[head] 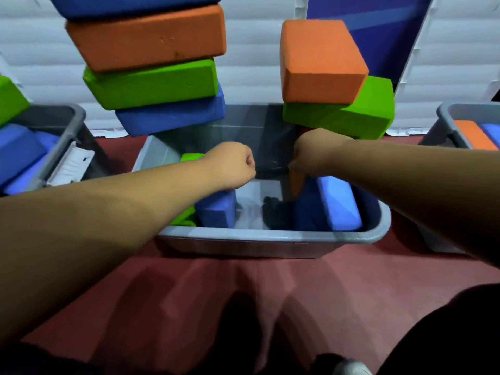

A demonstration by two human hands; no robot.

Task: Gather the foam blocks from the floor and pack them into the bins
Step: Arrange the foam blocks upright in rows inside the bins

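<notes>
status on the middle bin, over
Left hand fisted atop upright blue block, grip unclear. Right hand pinching orange block in middle bin. Tall block stacks crowd the far side.

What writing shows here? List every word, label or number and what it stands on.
None can be read: no word, number or label shows on the foam blocks, the middle bin or the blue panel.
White lid by the left bin: small dark mark, too small to read.

White quilted wall — blue panel before it
</notes>
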